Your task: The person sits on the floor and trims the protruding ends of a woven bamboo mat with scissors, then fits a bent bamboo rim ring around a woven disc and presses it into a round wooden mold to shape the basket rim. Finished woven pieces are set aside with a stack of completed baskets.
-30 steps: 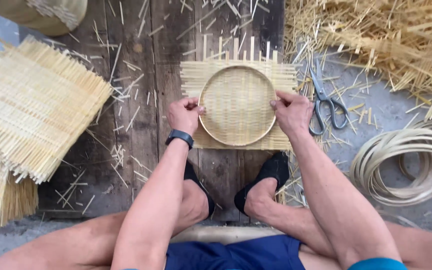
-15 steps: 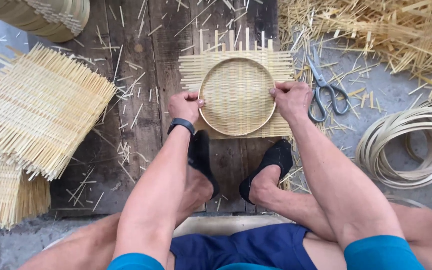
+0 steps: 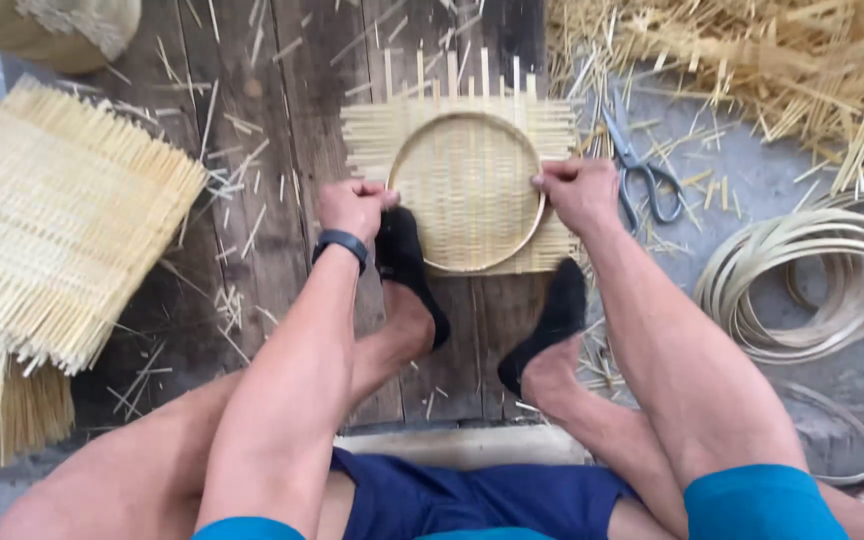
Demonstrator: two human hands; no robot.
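Observation:
A round woven bamboo tray [image 3: 467, 190] lies on a square woven bamboo mat [image 3: 372, 130] on dark wooden boards. My left hand [image 3: 352, 205], with a dark wristband, grips the tray's left rim. My right hand [image 3: 580, 193] grips its right rim. Both my feet in black socks [image 3: 407, 265] [image 3: 544, 325] rest at the tray's near edge, the left one touching the mat.
Stacked woven bamboo mats [image 3: 57, 230] lie at the left. Scissors [image 3: 642, 165] sit right of the tray. Coiled bamboo strips [image 3: 802, 285] lie at the right, a heap of bamboo slivers [image 3: 752, 60] at the top right. Loose splinters litter the boards.
My feet have slid forward up to the tray's near edge. Both hands stay on the rim, and the view has moved closer.

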